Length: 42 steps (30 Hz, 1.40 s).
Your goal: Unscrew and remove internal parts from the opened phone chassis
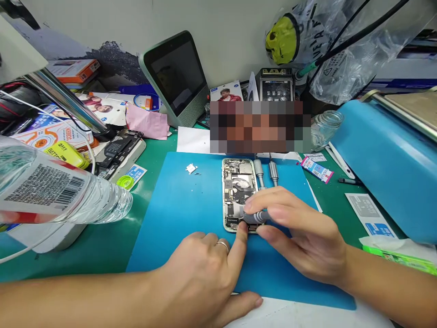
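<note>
An opened smartphone (234, 182) lies on a blue mat (177, 196), its inner parts showing and its lower end towards me. My left hand (208, 264) reaches over the near edge; its index fingertip touches the phone's lower end, the other fingers are bent, and the thumb is stretched out. Between the thumb and fingers of my right hand (303, 228) is a grey screwdriver (254, 217), held over the phone's lower right part. I cannot make out its tip. Two more grey screwdrivers (273, 171) lie right of the phone, partly behind my right hand.
Small metal parts (191, 168) lie on the mat's upper left. A clear plastic bottle (102, 196) juts in from the left, near another opened phone (118, 152). A screen device (175, 73) stands behind. A glass jar (326, 127) and blue roll (385, 168) are at the right.
</note>
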Motion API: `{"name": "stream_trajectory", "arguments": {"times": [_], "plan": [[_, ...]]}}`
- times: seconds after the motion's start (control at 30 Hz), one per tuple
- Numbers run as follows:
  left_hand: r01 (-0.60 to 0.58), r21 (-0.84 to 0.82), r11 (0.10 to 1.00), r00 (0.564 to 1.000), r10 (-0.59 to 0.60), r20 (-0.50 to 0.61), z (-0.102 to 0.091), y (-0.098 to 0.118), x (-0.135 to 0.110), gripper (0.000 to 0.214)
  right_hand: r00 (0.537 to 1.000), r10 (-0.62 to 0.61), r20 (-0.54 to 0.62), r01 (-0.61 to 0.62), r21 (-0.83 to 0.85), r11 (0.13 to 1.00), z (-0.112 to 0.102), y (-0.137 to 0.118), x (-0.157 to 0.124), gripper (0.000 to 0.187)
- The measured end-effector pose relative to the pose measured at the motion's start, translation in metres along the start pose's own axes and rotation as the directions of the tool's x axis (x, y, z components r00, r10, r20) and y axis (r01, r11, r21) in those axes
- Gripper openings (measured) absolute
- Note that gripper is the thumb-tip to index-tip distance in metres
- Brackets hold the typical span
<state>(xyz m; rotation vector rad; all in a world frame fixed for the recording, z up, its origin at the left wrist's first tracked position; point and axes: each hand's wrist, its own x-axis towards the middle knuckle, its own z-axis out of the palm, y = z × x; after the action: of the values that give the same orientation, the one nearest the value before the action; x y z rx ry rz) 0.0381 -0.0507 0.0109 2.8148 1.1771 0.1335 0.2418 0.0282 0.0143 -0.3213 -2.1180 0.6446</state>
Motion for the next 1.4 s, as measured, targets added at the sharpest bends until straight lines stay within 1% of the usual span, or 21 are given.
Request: {"name": "stream_trajectory", "arguments": {"times": [0.13, 0.23, 0.3, 0.37, 0.47, 0.6, 0.7, 0.87, 1.0, 1.1, 1.2, 1.27, 1.4], "plan": [[-0.008, 0.005, 1.0, 1.0, 0.008, 0.003, 0.0, 0.0, -0.001, 0.078, 0.995, 0.087, -0.055, -0.087, 0.012, 0.996, 0.003, -0.001, -0.005, 0.071], [0.001, -0.003, 1.0, 1.0, -0.001, 0.015, -0.002, 0.001, -0.001, 0.083, 0.969, 0.183, -0.165, -0.175, 0.058, 0.983, 0.004, -0.003, -0.006, 0.072], [0.005, -0.015, 1.0, 1.0, -0.005, 0.027, -0.003, 0.001, -0.001, 0.084, 0.951, 0.202, -0.235, -0.192, 0.067, 0.979, 0.004, -0.004, -0.006, 0.071], [0.005, -0.028, 1.0, 0.999, -0.004, 0.035, -0.004, 0.001, -0.001, 0.084, 0.948, 0.184, -0.258, -0.176, 0.053, 0.983, 0.003, -0.005, -0.004, 0.07], [0.004, -0.024, 1.0, 1.0, -0.003, 0.023, -0.003, 0.0, -0.002, 0.085, 0.961, 0.156, -0.227, -0.152, 0.034, 0.988, 0.002, -0.006, -0.003, 0.069], [-0.001, -0.004, 1.0, 1.0, 0.001, 0.005, 0.0, 0.0, -0.002, 0.084, 0.975, 0.156, -0.16, -0.157, 0.008, 0.988, 0.002, -0.007, -0.002, 0.066], [-0.003, 0.0, 1.0, 1.0, 0.003, -0.007, 0.001, 0.0, -0.002, 0.084, 0.979, 0.149, -0.141, -0.151, -0.001, 0.989, 0.002, -0.007, -0.003, 0.065], [-0.004, 0.005, 1.0, 1.0, 0.004, -0.01, 0.0, 0.0, 0.0, 0.084, 0.98, 0.136, -0.148, -0.136, 0.011, 0.991, 0.002, -0.006, -0.002, 0.065], [0.0, -0.002, 1.0, 1.0, 0.0, -0.03, 0.002, 0.0, 0.0, 0.084, 0.975, 0.156, -0.16, -0.158, -0.005, 0.987, 0.002, -0.006, -0.001, 0.06], [0.004, -0.022, 1.0, 0.999, -0.005, -0.042, 0.006, -0.001, 0.001, 0.086, 0.969, 0.161, -0.189, -0.163, 0.002, 0.987, 0.003, -0.005, -0.003, 0.06], [0.003, -0.028, 1.0, 0.998, -0.004, -0.056, 0.007, -0.002, 0.001, 0.085, 0.963, 0.189, -0.19, -0.188, 0.022, 0.982, 0.004, -0.004, -0.005, 0.062], [-0.001, -0.023, 1.0, 0.999, -0.001, -0.051, 0.007, -0.002, 0.002, 0.083, 0.962, 0.201, -0.183, -0.2, 0.028, 0.979, 0.004, -0.004, -0.006, 0.063], [-0.009, -0.033, 0.999, 1.0, 0.009, -0.021, 0.005, -0.002, 0.001, 0.08, 0.967, 0.18, -0.18, -0.178, 0.023, 0.984, 0.004, -0.004, -0.005, 0.067]]}}
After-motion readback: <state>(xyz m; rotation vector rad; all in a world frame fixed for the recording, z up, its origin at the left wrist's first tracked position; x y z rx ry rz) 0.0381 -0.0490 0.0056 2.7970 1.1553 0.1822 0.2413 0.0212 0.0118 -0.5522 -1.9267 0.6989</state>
